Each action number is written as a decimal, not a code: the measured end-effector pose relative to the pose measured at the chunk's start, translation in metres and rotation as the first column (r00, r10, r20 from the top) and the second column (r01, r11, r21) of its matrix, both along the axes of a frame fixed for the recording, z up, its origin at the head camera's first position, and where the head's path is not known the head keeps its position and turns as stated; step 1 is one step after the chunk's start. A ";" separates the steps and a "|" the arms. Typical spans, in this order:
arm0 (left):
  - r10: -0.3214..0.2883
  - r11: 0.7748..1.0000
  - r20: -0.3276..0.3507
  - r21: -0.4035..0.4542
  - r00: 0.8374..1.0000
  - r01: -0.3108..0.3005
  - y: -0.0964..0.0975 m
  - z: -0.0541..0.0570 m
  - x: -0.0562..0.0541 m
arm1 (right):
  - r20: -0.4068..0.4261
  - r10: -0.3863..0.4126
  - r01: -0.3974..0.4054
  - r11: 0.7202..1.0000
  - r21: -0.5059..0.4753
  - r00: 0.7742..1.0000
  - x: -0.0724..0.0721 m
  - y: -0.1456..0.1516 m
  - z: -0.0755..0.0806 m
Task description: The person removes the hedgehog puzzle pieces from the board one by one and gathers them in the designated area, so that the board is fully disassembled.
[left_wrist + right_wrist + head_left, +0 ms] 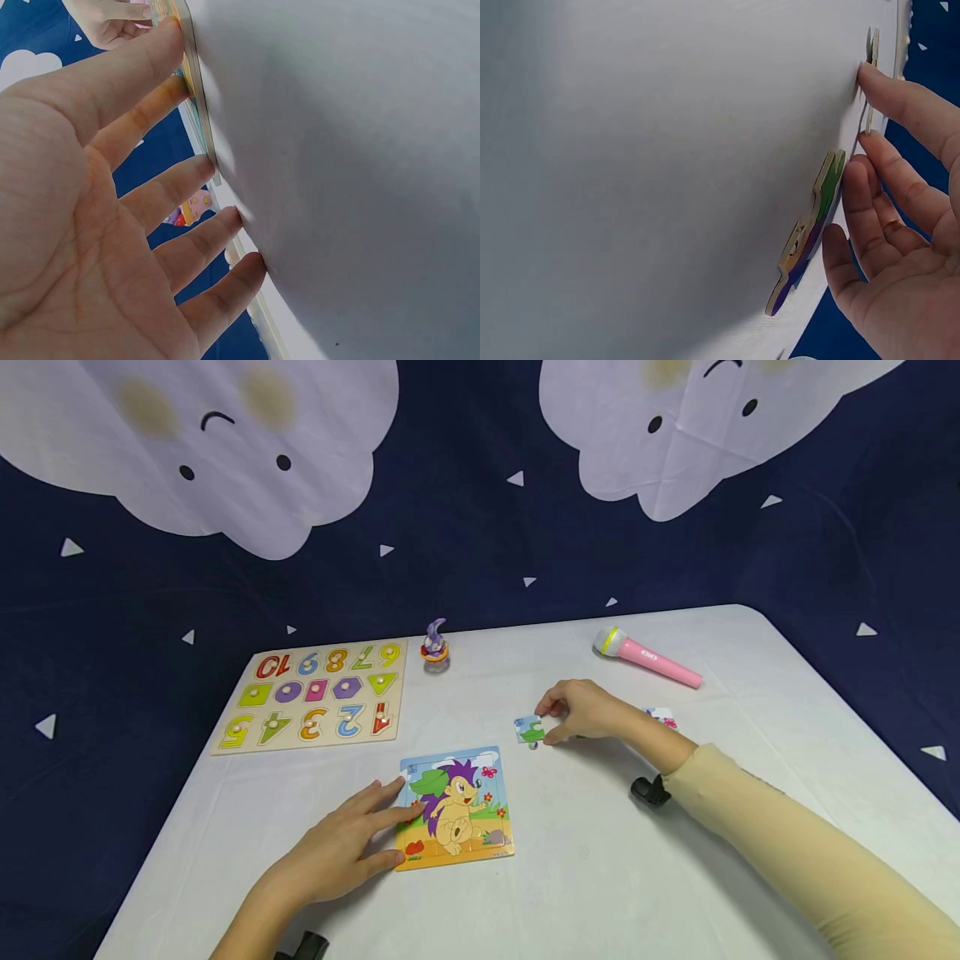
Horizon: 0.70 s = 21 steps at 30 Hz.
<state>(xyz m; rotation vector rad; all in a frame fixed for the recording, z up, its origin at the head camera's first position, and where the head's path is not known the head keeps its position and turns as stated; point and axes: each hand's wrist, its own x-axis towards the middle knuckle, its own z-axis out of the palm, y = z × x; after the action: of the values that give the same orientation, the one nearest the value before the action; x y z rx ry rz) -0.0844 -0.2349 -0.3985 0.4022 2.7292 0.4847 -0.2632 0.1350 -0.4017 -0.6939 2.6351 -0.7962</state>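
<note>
On the white table lies a square hedgehog jigsaw puzzle (457, 814). My left hand (337, 843) rests against its left side, thumb and index finger touching the edge and the other fingers spread. In the left wrist view, those fingers (180, 259) are loosely extended. To the upper right, my right hand (588, 710) pinches a blue-and-green leaf puzzle piece (528, 728) between thumb and index finger. The right wrist view shows that piece (874, 46) nearly edge-on. More puzzle pieces (808, 232) lie below my palm, mostly hidden by the hand in the head view.
A wooden number-and-shape board (315, 697) lies at the back left, beside a small purple-topped toy (435, 647). At the back right is a pink toy microphone (648, 657). Another puzzle piece (662, 717) shows behind my right forearm. A dark cloth backdrop (465, 527) hangs behind the table.
</note>
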 end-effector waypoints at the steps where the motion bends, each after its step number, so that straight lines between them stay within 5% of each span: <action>1: 0.002 1.000 0.002 0.001 1.000 -0.002 0.000 0.000 0.000 | -0.001 0.000 0.000 1.000 0.000 1.000 0.000 0.000 0.000; 21: -0.004 1.000 -0.005 0.000 1.000 0.004 0.000 -0.001 -0.001 | 0.005 -0.010 0.010 1.000 0.019 1.000 -0.001 -0.001 -0.001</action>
<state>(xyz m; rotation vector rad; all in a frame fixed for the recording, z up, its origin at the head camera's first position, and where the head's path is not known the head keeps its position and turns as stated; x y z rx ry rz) -0.0850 -0.2351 -0.3995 0.4088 2.7327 0.4830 -0.2643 0.1339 -0.4028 -0.6734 2.6397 -0.7730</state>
